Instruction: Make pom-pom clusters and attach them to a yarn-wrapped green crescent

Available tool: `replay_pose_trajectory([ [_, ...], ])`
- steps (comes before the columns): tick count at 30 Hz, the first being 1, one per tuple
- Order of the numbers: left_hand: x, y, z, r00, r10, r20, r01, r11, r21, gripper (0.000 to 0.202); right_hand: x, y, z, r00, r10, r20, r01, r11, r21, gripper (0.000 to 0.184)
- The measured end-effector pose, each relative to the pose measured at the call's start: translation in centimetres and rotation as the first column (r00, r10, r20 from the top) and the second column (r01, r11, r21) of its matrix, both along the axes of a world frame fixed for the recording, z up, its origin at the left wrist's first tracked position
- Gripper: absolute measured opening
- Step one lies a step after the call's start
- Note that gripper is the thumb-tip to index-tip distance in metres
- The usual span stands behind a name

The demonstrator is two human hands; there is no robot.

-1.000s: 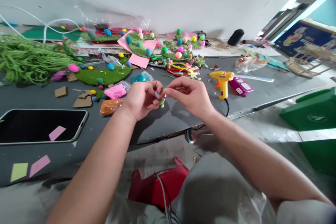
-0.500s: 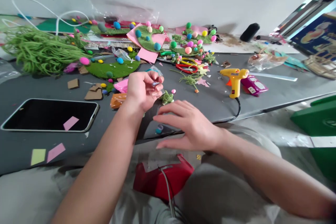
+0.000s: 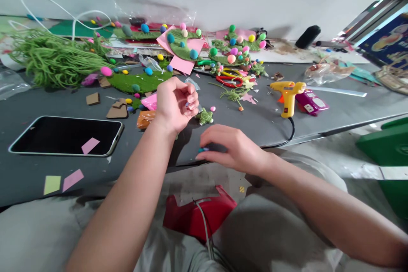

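My left hand [image 3: 178,104] is turned palm inward above the table, its fingers curled around something small and bluish that I cannot make out. At the table's front edge, my right hand [image 3: 234,148] pinches a small blue pompom [image 3: 202,150] between thumb and fingertips. Between the hands and a little farther back lies a small green yarn piece [image 3: 205,116], with a pink pompom [image 3: 213,109] beside it. An orange packet [image 3: 145,119] and a pink packet [image 3: 149,102] lie partly hidden behind my left wrist.
A yellow glue gun [image 3: 288,97] stands at right, its cord over the edge. A phone [image 3: 66,136] lies at left. Green yarn [image 3: 57,57], yarn-wrapped shapes with pompoms [image 3: 178,46] and red-handled scissors [image 3: 228,81] fill the back. A red object [image 3: 197,216] is below the table.
My right hand has closed its thumb and fingers around the blue pompom, which lay on the table near the edge. My left hand's fingers have curled further in. The view has shifted slightly.
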State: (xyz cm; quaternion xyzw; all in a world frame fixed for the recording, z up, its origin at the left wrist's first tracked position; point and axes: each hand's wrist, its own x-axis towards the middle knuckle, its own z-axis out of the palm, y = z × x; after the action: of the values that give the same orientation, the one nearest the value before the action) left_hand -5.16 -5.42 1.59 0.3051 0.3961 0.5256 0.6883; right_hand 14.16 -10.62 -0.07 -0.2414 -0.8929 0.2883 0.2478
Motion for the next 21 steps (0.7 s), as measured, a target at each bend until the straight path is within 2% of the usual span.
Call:
replay_pose_trajectory([
  [2,0.5,0.0,-0.1,0.994,-0.054,-0.094,0.054,0.999,0.0,0.027,0.5,0.4,0.2,0.986,-0.14,-0.086,0.135,0.989,-0.064,0.024],
  [4,1.1,-0.2,-0.2,0.966,-0.136,-0.219,0.145,0.989,0.029,0.026,1.1,1.1,0.6,0.951,-0.27,-0.148,0.264,0.963,-0.059,0.029],
  [8,1.8,-0.8,-0.5,0.887,-0.254,-0.386,0.313,0.944,0.099,0.032,2.3,2.6,1.2,0.9,-0.369,-0.231,0.384,0.923,0.023,0.032],
  [14,1.5,-1.0,-0.8,0.831,-0.335,-0.444,0.43,0.893,0.131,0.043,2.8,3.4,1.3,0.874,-0.389,-0.29,0.411,0.912,0.015,0.028],
  [21,1.5,-0.9,-0.6,0.856,-0.321,-0.404,0.405,0.903,0.141,0.045,3.2,3.3,1.4,0.898,-0.361,-0.253,0.366,0.93,-0.029,0.022],
])
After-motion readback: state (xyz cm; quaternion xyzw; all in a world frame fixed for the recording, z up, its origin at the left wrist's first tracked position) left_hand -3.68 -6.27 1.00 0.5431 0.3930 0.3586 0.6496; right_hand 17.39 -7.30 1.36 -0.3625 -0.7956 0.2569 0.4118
